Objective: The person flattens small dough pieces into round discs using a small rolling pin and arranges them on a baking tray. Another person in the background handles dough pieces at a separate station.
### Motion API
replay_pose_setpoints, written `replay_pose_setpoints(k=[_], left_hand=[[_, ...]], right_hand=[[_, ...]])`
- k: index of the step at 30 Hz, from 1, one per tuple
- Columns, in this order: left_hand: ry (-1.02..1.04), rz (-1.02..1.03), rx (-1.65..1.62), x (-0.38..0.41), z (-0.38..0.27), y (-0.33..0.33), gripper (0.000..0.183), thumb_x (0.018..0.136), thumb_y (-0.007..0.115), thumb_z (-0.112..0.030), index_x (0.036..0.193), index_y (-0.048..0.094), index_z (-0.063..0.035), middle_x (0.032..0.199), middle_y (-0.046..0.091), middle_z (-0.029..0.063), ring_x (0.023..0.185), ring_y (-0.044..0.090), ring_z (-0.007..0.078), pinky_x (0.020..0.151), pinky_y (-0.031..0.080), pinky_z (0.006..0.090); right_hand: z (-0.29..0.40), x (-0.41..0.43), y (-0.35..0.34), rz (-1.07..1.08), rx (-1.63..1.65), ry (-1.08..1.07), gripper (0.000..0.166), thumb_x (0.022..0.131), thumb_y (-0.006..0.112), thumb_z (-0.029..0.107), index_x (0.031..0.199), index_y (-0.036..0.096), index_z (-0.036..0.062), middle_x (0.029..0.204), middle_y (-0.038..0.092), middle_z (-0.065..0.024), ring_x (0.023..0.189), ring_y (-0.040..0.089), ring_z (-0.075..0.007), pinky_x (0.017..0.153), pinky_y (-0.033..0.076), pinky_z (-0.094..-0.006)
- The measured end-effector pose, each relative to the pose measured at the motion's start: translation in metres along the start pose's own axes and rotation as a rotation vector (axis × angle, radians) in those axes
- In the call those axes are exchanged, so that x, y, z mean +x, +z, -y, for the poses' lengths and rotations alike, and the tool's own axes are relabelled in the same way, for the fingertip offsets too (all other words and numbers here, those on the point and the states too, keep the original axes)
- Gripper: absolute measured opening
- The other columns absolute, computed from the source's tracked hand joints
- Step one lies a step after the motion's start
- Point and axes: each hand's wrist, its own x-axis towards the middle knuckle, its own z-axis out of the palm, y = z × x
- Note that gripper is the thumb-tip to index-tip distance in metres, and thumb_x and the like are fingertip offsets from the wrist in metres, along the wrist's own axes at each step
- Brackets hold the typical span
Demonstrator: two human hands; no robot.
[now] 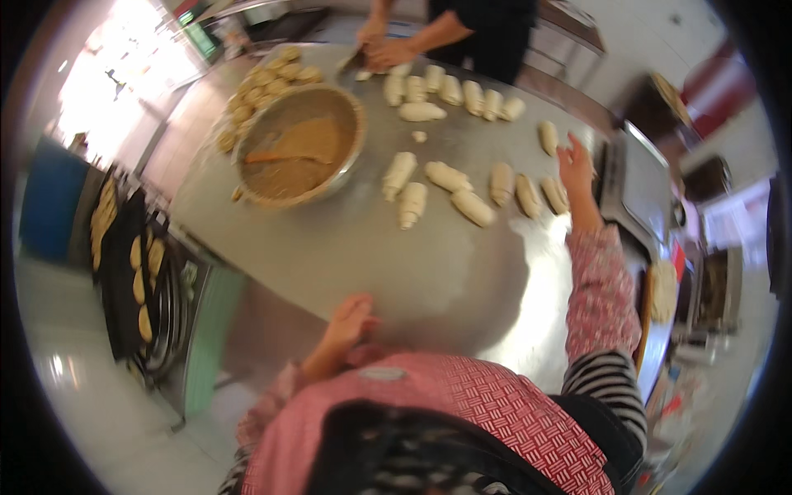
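My right hand (576, 164) reaches out over the right side of the metal table (346, 260), fingers spread and nothing visible in them. Just left of its fingertips lies a rolled dough piece (548, 138); a second dough roll (555, 195) rests below, near the wrist. My left hand (352, 318) hovers at or touches the near table edge, empty, its fingers loosely apart. Between the hands and the far side, several pale dough rolls lie scattered, among them a pair (413, 205) at the centre and a darker-looking one (501, 184).
A large metal bowl (356, 158) holds brown paste and an orange-handled utensil (272, 158). Behind it are piled tan dough balls (266, 86). Across the table a co-worker's hands (387, 52) work with a blade beside a row of dough rolls (451, 90). Trays of flat dough (139, 284) stand left; equipment (640, 179) borders the right.
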Motion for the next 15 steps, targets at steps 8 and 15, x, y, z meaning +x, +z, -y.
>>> replay_pose_setpoints(k=[8, 15], left_hand=[[0.115, -0.053, -0.013, 0.0, 0.025, 0.002, 0.031, 0.093, 0.049, -0.023, 0.116, 0.051, -0.0031, 0.107, 0.056, 0.0086, 0.086, 0.061, 0.0207, 0.074, 0.049, 0.0311], [0.075, -0.01, 0.068, -0.004, 0.017, -0.001, 0.034, 0.091, 0.05, -0.024, 0.117, 0.05, -0.0023, 0.104, 0.057, 0.0078, 0.081, 0.061, 0.0166, 0.067, 0.049, 0.0284]], right_hand=[[0.082, -0.238, 0.123, 0.521, 0.085, -0.66, 0.053, 0.078, 0.059, 0.008, 0.129, 0.043, 0.0035, 0.133, 0.042, -0.0177, 0.123, 0.04, -0.0339, 0.101, 0.033, -0.0454], [0.077, -0.279, 0.134, 0.631, -0.257, -0.672, 0.055, 0.079, 0.058, 0.021, 0.13, 0.042, 0.006, 0.139, 0.039, -0.0133, 0.129, 0.034, -0.0329, 0.106, 0.022, -0.0518]])
